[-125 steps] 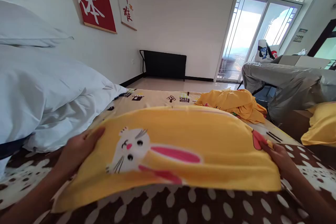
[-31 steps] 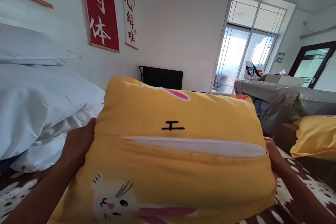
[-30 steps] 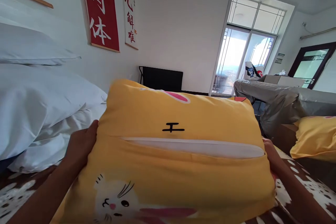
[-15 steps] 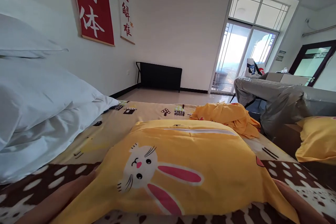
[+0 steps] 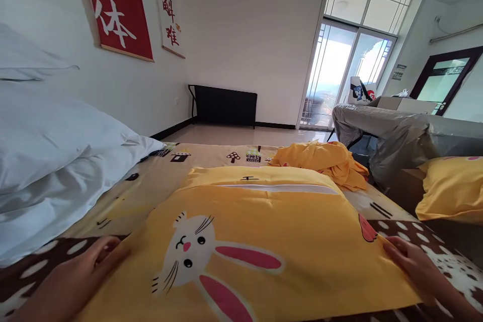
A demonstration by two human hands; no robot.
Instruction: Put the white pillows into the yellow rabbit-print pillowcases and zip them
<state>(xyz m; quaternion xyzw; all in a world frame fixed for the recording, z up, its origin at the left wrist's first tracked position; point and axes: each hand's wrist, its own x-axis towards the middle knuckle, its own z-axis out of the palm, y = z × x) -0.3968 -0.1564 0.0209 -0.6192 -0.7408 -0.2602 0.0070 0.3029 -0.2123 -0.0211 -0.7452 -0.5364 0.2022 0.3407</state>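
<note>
A yellow pillowcase (image 5: pixel 302 241) with a white rabbit print lies in front of me, and a long narrow slit near its far edge shows a white strip (image 5: pixel 279 188). At its left edge my left hand (image 5: pixel 88 266) is closed on the cloth, fingers curled and partly under it. My right hand (image 5: pixel 411 261) pinches the right edge beside a small red print. Whether anything fills the pillowcase is hard to tell, though its far part looks slightly raised.
White pillows (image 5: pixel 56 151) are piled at the left. A crumpled yellow cloth (image 5: pixel 324 161) lies beyond the pillowcase on the patterned blanket (image 5: pixel 151 201). Another yellow pillow (image 5: pixel 453 186) rests at the right, near a plastic-covered table (image 5: pixel 392 126). A black folded frame (image 5: pixel 226 105) leans by the wall.
The pillowcase's near part has come down flatter and spread out between my hands. Both hands, mostly hidden before, now show at its sides. The view has shifted slightly.
</note>
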